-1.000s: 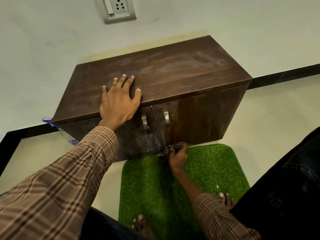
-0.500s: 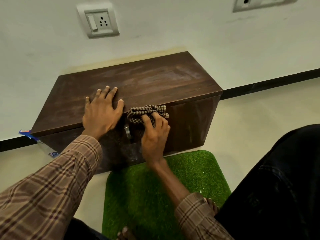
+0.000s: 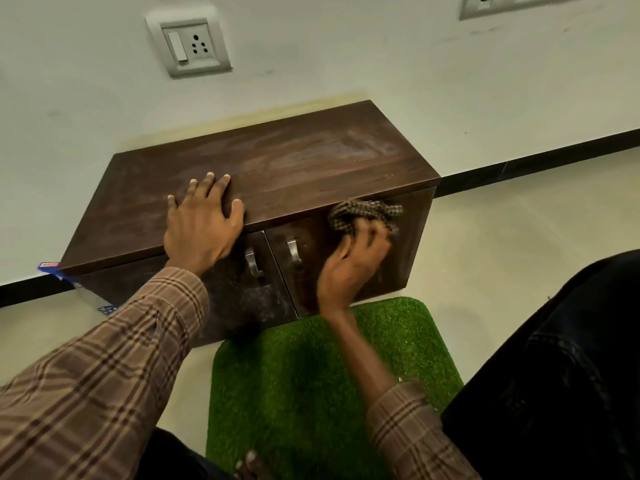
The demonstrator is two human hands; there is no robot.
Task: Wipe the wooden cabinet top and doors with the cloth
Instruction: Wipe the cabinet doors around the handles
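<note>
Cabinet [image 3: 311, 174]: a low, dark wooden unit, standing on the floor against the wall, directly beyond a green turf mat [image 3: 329, 375]. The mat lies nearest the viewer, its far edge at the base of the doors; it likely serves as a kneeling or crouching pad.

Right hand [image 3: 349, 268]: clamped on a bunched checked cloth [image 3: 363, 214], pressing it against the upper part of the right door [image 3: 412, 244], just under the overhanging top edge. The hand is motion-blurred, which suggests an active wiping stroke.

Left hand [image 3: 201, 226]: open, fingers spread, palm flat on the front edge of the top. This placement probably braces the body and steadies the unit against wiping pressure.

The two door handles [image 3: 292, 251] sit between the hands. The left door [image 3: 249, 299] shows dull smears, and the top [image 3: 346, 150] shows pale hazy patches, so both surfaces appear to need wiping.
</note>
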